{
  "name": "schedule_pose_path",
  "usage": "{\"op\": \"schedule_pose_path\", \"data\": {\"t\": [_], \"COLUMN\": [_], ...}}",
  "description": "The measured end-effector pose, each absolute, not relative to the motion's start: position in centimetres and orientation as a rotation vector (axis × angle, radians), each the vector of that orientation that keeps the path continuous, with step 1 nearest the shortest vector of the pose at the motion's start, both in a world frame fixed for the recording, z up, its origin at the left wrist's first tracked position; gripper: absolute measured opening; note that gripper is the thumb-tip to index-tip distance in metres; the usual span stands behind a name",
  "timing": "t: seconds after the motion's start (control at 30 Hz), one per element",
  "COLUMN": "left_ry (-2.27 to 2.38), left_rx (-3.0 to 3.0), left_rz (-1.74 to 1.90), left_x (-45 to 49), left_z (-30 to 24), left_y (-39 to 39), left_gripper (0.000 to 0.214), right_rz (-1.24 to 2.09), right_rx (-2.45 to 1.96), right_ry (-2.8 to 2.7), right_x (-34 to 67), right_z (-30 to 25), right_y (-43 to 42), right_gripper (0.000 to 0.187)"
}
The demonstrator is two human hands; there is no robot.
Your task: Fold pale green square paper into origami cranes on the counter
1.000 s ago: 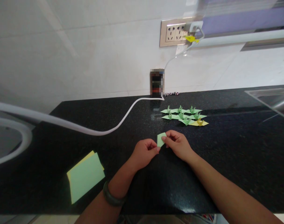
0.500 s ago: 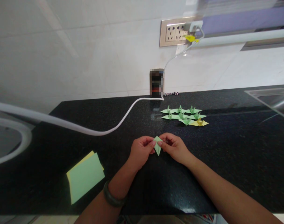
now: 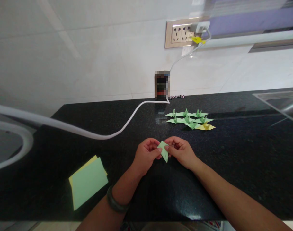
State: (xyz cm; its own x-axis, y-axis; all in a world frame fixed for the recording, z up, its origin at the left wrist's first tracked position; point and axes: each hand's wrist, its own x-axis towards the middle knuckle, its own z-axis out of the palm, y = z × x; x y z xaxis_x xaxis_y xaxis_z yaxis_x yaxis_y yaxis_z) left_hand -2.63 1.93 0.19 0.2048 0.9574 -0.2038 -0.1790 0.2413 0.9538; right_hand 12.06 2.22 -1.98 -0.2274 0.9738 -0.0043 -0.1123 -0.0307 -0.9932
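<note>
A: Item one: which step is in hand?

B: Entered: folded green paper [image 3: 164,150], pointed at its lower end, held just above the counter [image 3: 233,160] between the two hands; the left hand [image 3: 146,155] is curled, thumb and fingertips pinched on the paper's left edge; the right hand [image 3: 181,152] is likewise curled and pinched on the right edge; a crease is judged to be in the making, mid-fold.

A: What is called for next?

B: A steady pinch from both sides is judged needed, so that the edges are held aligned while the point is pressed flat.

A: Containers and contents?

B: One sink [image 3: 279,101] is noted at the far right; its contents cannot be seen. Loose items are listed instead: stack of green and yellow sheets [image 3: 88,183] beside the left forearm; folded paper cranes [image 3: 190,119] in rows beyond the hands, apart from them; white cable [image 3: 100,134] laid across the counter.
</note>
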Motion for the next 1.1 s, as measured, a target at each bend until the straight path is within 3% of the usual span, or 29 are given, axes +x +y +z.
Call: {"op": "schedule_pose_path", "data": {"t": [0.33,0.63,1.1], "left_ry": [0.970,1.057,1.147], "left_rx": [0.937,0.996,1.270], "left_rz": [0.987,0.845,0.974], "left_x": [-2.85,-2.86,-2.96], "left_z": [-0.42,-0.51,-0.64], "left_y": [1.83,2.12,2.06], "left_gripper": [0.006,0.024,0.015], "right_rz": [1.439,1.201,1.254], "right_rx": [-0.955,-0.924,-1.075], "right_ry": [-1.297,-1.475,-1.564], "right_x": [12.31,12.58,12.49], "right_z": [-2.01,-1.77,-1.53], "right_y": [2.09,2.33,2.44], "right_gripper": [0.005,0.009,0.015]}}
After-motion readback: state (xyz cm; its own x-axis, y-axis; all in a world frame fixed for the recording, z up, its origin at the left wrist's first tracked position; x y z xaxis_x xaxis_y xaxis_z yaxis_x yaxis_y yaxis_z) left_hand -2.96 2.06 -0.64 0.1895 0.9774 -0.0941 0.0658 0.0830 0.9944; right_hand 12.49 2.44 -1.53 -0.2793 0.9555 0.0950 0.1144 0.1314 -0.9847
